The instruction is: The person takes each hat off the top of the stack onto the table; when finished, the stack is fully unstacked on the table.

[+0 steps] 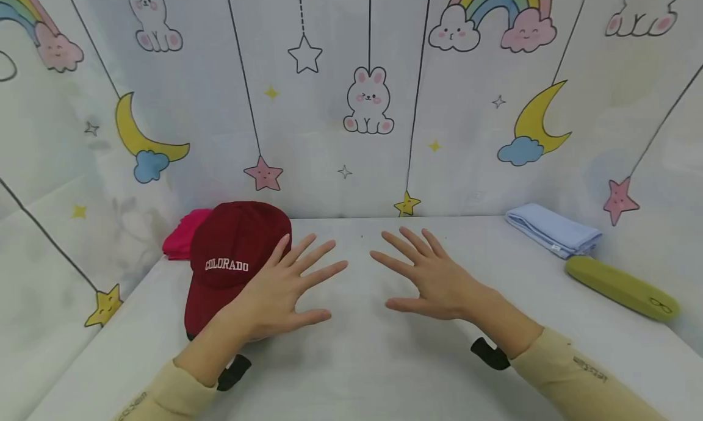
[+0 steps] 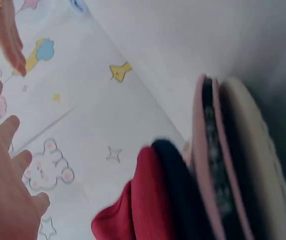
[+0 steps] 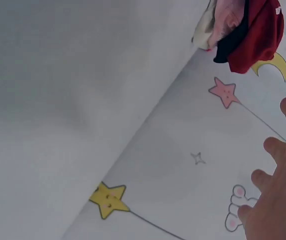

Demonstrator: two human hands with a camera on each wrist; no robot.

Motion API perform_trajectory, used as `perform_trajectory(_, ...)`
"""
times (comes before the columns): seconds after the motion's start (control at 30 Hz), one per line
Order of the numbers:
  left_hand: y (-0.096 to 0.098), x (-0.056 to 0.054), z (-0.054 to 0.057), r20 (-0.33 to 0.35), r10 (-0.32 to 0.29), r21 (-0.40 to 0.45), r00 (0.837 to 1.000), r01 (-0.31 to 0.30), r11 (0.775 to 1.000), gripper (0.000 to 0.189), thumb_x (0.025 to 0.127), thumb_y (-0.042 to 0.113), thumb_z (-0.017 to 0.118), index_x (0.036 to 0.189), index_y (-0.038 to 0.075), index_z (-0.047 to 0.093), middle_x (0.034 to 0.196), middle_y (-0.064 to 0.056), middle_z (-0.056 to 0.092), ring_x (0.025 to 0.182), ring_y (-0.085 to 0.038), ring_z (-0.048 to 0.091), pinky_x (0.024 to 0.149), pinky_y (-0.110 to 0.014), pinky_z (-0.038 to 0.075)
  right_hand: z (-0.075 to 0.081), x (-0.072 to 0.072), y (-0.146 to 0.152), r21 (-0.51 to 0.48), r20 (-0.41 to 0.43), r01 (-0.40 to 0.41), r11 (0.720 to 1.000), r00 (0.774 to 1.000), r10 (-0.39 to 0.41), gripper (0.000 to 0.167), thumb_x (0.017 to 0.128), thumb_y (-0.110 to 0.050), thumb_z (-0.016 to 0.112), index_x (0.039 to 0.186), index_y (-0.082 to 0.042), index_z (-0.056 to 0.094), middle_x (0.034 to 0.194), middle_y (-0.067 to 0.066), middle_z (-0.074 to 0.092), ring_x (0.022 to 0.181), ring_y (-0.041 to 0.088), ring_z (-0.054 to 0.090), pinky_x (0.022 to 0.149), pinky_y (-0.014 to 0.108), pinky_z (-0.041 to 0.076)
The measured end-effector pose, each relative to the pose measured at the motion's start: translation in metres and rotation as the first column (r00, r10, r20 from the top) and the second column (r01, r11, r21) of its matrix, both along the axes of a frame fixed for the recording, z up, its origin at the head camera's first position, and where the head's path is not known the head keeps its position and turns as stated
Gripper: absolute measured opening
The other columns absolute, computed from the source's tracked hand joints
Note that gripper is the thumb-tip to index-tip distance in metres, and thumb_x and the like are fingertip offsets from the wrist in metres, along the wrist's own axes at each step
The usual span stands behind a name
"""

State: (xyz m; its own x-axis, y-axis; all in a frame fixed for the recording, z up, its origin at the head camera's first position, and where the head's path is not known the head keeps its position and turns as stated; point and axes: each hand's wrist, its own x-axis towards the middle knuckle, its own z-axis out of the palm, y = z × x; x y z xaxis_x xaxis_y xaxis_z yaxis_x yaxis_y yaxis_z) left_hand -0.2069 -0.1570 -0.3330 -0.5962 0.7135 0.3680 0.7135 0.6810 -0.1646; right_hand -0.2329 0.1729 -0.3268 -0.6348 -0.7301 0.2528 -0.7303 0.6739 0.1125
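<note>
My left hand (image 1: 277, 293) hovers with fingers spread, in front of a dark red cap (image 1: 233, 229) lettered COLORADO. In the head view it overlaps the cap's right side and grips nothing. Other layers, navy (image 2: 175, 185), pink (image 2: 200, 135) and cream (image 2: 255, 145), lie against the red one in the left wrist view, like a stack of caps. Across from it, my right hand (image 1: 439, 280) is held up over the white table, fingers apart and holding nothing. Bright pink folded fabric (image 1: 181, 238) is partly hidden behind the cap.
At the table's back right lies a folded light blue cloth (image 1: 551, 229). Nearer, a long olive-green case (image 1: 620, 287) with a small glasses mark rests by the right edge. A patterned white backdrop (image 1: 329, 128) rises behind the white table (image 1: 351, 366).
</note>
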Motion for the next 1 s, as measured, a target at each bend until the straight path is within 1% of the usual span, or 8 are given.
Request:
perform_trajectory(0.13,-0.012,0.003,0.005,-0.023,0.041,0.049,0.999,-0.040,0.998,0.080,0.092,0.063,0.058,0.161,0.035,0.027,0.168,-0.001,0.016,0.152,-0.033,0.011,0.117,-0.064,0.005,0.002,-0.005,-0.014,-0.009,0.000,-0.008,1.000,1.000,0.008,0.079,0.094,-0.074,0.044,0.161,-0.036,0.025,0.169,0.001,0.008,0.153,0.033,0.003,0.116,0.065,0.003)
perform_trajectory(0.23,-0.021,0.005,0.006,-0.031,0.063,0.094,0.998,-0.060,0.994,0.078,0.092,0.062,0.057,0.160,0.034,0.030,0.167,-0.002,0.018,0.151,-0.035,0.011,0.117,-0.063,0.006,0.004,-0.009,-0.023,-0.007,-0.007,-0.005,1.000,1.000,0.005,0.080,0.094,-0.075,0.041,0.161,-0.036,0.023,0.169,0.001,0.006,0.153,0.034,0.002,0.116,0.066,0.002)
perform_trajectory(0.37,-0.034,0.007,0.008,-0.037,0.081,0.162,0.996,-0.074,0.984,0.077,0.091,0.061,0.058,0.159,0.032,0.034,0.166,-0.004,0.019,0.151,-0.036,0.012,0.117,-0.064,0.008,0.005,-0.015,-0.035,-0.016,-0.011,0.001,1.000,1.000,-0.001,0.080,0.094,-0.075,0.040,0.162,-0.038,0.020,0.169,-0.001,0.003,0.153,0.034,0.000,0.116,0.065,0.001)
perform_trajectory(0.47,-0.046,0.009,0.009,-0.045,0.089,0.226,0.995,-0.077,0.971,0.078,0.089,0.056,0.062,0.158,0.030,0.036,0.166,-0.004,0.020,0.150,-0.036,0.014,0.115,-0.067,0.011,0.007,-0.021,-0.043,-0.045,0.004,-0.003,0.999,1.000,0.004,0.080,0.095,-0.074,0.042,0.162,-0.037,0.019,0.169,-0.002,0.002,0.153,0.033,-0.001,0.116,0.065,0.000)
perform_trajectory(0.63,-0.069,0.012,0.009,-0.011,0.095,0.335,0.995,-0.086,0.938,0.079,0.088,0.046,0.068,0.158,0.027,0.037,0.165,-0.005,0.022,0.148,-0.040,0.018,0.113,-0.069,0.013,0.007,-0.033,-0.057,-0.096,0.027,-0.023,0.995,0.999,0.026,0.080,0.095,-0.071,0.044,0.162,-0.035,0.019,0.169,-0.002,0.001,0.153,0.035,0.002,0.116,0.064,-0.001)
perform_trajectory(0.8,-0.086,0.014,0.007,0.046,0.136,0.418,0.990,-0.143,0.897,0.084,0.085,0.039,0.072,0.159,0.028,0.034,0.164,-0.007,0.025,0.148,-0.040,0.017,0.114,-0.067,0.012,0.009,-0.042,-0.074,-0.128,0.036,-0.018,0.992,0.999,0.023,0.081,0.095,-0.071,0.043,0.163,-0.035,0.017,0.169,-0.001,0.002,0.153,0.033,0.002,0.117,0.064,0.001)
perform_trajectory(0.9,-0.095,0.015,0.005,0.089,0.153,0.471,0.984,-0.177,0.864,0.088,0.082,0.032,0.076,0.159,0.028,0.033,0.164,-0.006,0.023,0.148,-0.038,0.016,0.110,-0.071,0.020,0.011,-0.046,-0.087,-0.171,0.061,-0.026,0.985,0.997,0.037,0.081,0.095,-0.070,0.045,0.163,-0.034,0.018,0.169,0.000,0.005,0.153,0.032,0.002,0.117,0.063,0.001)
perform_trajectory(1.0,-0.105,0.016,0.000,0.134,0.162,0.522,0.978,-0.209,0.827,0.093,0.079,0.025,0.080,0.159,0.025,0.032,0.165,-0.006,0.022,0.148,-0.035,0.017,0.103,-0.073,0.031,0.011,-0.050,-0.100,-0.202,0.086,-0.029,0.979,0.995,0.047,0.081,0.094,-0.069,0.046,0.162,-0.034,0.019,0.169,0.000,0.006,0.153,0.031,0.004,0.117,0.062,0.002)
